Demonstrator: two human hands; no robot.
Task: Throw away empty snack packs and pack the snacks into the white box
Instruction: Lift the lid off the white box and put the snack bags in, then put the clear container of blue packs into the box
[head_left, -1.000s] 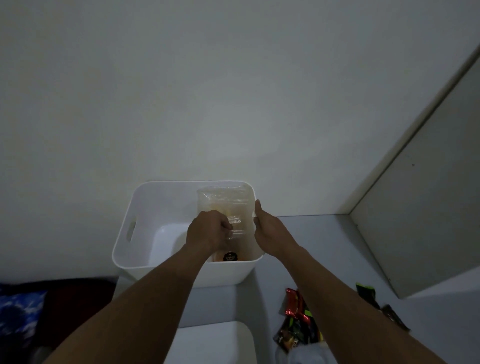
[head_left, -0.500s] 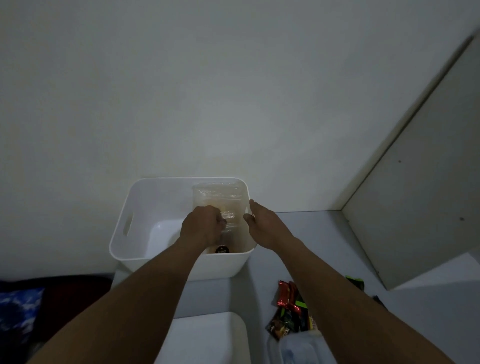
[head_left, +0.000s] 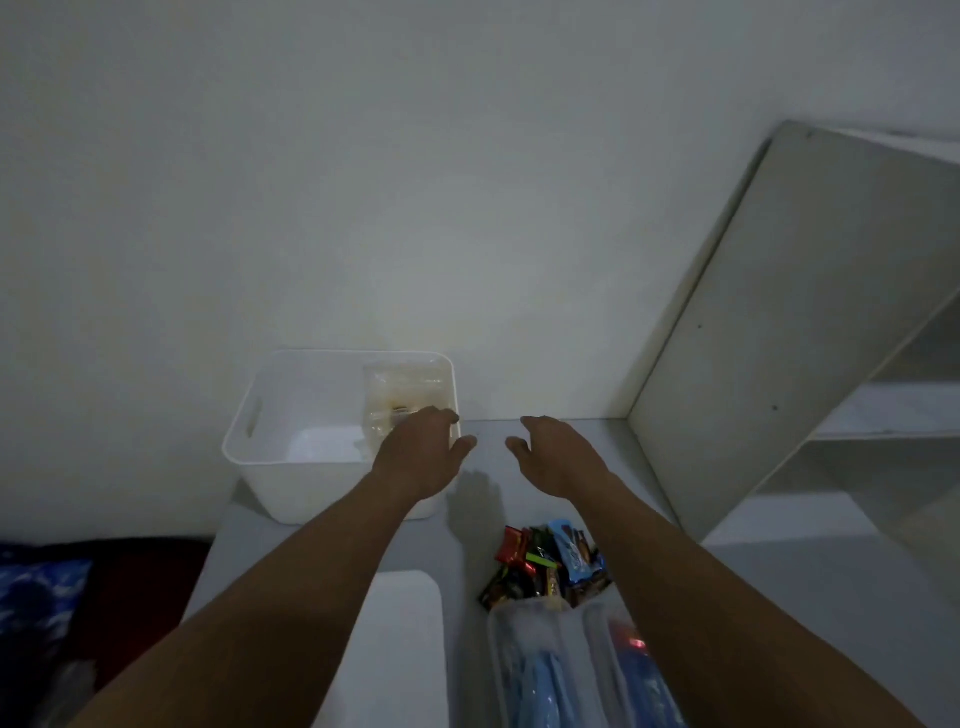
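Observation:
A white box (head_left: 270, 415) with a handle slot stands on the grey table against the wall. A clear plastic snack pack (head_left: 402, 387) leans upright inside it, at its right wall. My left hand (head_left: 421, 452) hovers over the box's front right corner, fingers apart and empty. To the right of the box, my right hand (head_left: 558, 457) is over the bare table, also open and empty. A pile of small colourful snack packs (head_left: 545, 564) lies on the table below my right hand, partly hidden by my right forearm.
A clear plastic container (head_left: 540, 670) with blue items lies at the bottom edge near the pile. A white lid or board (head_left: 395, 649) lies below the box. White shelving (head_left: 810, 374) rises at the right. Dark red and blue fabric (head_left: 62, 597) is at the lower left.
Both hands have let go of the clear pack, which now stands in the box. They have drawn back and to the right, and the view has tilted down.

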